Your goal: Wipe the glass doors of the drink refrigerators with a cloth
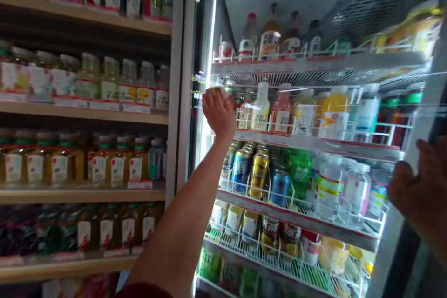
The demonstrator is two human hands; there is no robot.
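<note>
1. Left hand (220, 109): raised at the left end of the second cooler shelf (314, 143) (counting from top), fingers bent, palm turned away. Can't tell if it grips or touches anything.
2. Right hand (421, 186): blurred, partly cut off, past the right end of that shelf, by the grey door frame (396, 244). Thumb and finger spread, nothing seen in it; contact with frame unclear.
3. Key relation: partly hidden bottle (230, 85) at the shelf's left end, just beyond the left hand's fingers, slightly right. Long axis looks upright. Left hand is clearly nearer; right hand is at the opposite end.
4. Same shelf, going right, all upright: 1 white bottle (260, 108), 1 pink bottle (281, 109), 1 orange juice bottle (335, 111). Others between and behind; full count not readable.
5. One level below that shelf, front: 1 tall blue can (240, 171), 1 gold can (259, 176) with more behind, 1 short blue can (280, 187). Further right, 2 clear white-capped bottles (329, 186).
6. Left of that shelf: wooden rack (77, 195), 6 labelled amber bottles (35, 166) on one board, 4 on the next down.
7. One level above it: 1 red-capped bottle (247, 37), leftmost of 4 upright bottles.
</note>
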